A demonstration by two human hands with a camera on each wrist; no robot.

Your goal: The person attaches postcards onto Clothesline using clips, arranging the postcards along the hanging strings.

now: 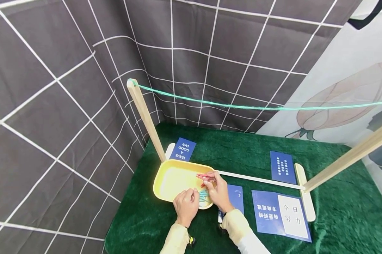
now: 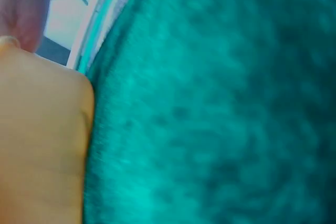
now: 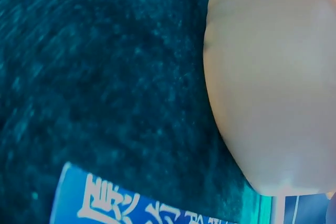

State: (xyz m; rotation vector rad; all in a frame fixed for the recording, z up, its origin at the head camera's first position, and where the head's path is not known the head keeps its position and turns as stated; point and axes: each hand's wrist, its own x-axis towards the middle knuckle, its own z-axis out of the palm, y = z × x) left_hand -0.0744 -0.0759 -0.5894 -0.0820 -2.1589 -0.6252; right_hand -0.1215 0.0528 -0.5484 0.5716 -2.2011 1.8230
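Note:
My right hand (image 1: 217, 190) pinches a slim red clothespin (image 1: 201, 175) between thumb and fingertips, over the right side of a yellow tray (image 1: 157, 181). Another red piece (image 1: 203, 185) shows just below those fingers. Several teal clothespins (image 1: 203, 197) lie in the tray's near right corner, partly covered by the right hand. At the tray's near rim is my left hand (image 1: 186, 204), its fingers curled; its palm is hidden, so whether it grips anything does not show. Both wrist views show mainly the left hand (image 2: 42, 129) and right hand (image 3: 273, 87) close up.
A teal cord (image 1: 226, 106) runs above the tray between a left wooden post (image 1: 148, 121) and a right wooden post (image 1: 349, 158). A white bar (image 1: 257, 178) joins their bases. Blue printed cards, including a two-panel one (image 1: 268, 213), lie on the green cloth (image 1: 137, 222).

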